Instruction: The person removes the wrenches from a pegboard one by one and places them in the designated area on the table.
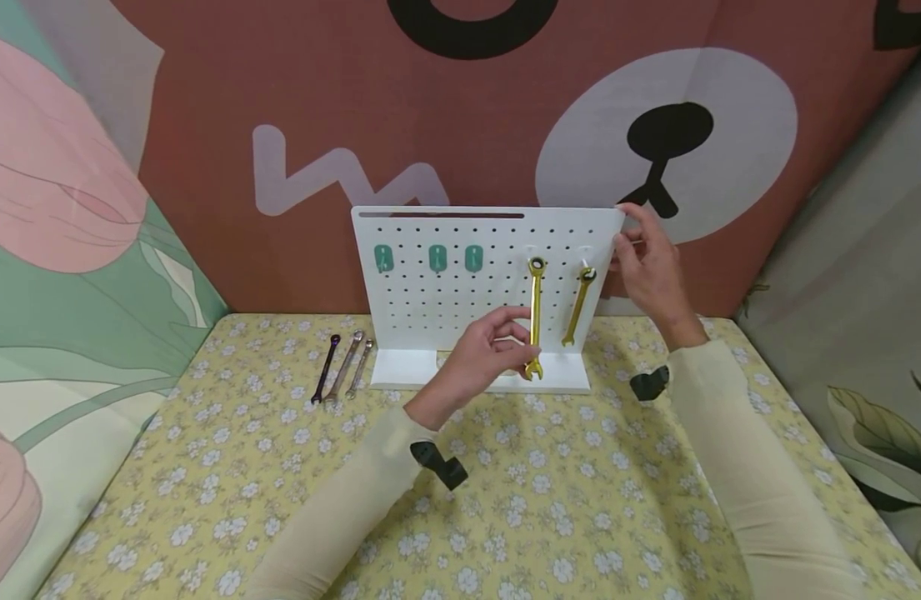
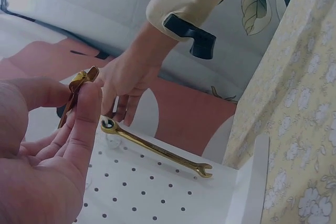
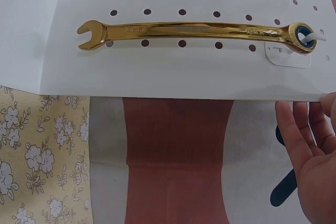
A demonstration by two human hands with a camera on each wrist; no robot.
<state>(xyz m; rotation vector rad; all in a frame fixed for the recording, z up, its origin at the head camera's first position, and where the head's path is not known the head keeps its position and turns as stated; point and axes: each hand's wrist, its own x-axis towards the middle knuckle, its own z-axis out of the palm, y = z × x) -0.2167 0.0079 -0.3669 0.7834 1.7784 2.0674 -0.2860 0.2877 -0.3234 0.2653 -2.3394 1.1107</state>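
A white pegboard stands upright on the table. My left hand pinches a gold combination wrench near its lower, open-jaw end. The ring end is up by a white hook on the board; whether it sits on that hook I cannot tell. Farther right, a second gold wrench hangs by its ring from another white hook. My right hand grips the board's right edge near the top corner, and its fingers lie along that edge in the right wrist view.
Left of the board lie three more wrenches: a dark purple one, a larger silver one and a smaller silver one. Three green hooks, including the leftmost hook, are on the board's left half. A flowered cloth covers the table.
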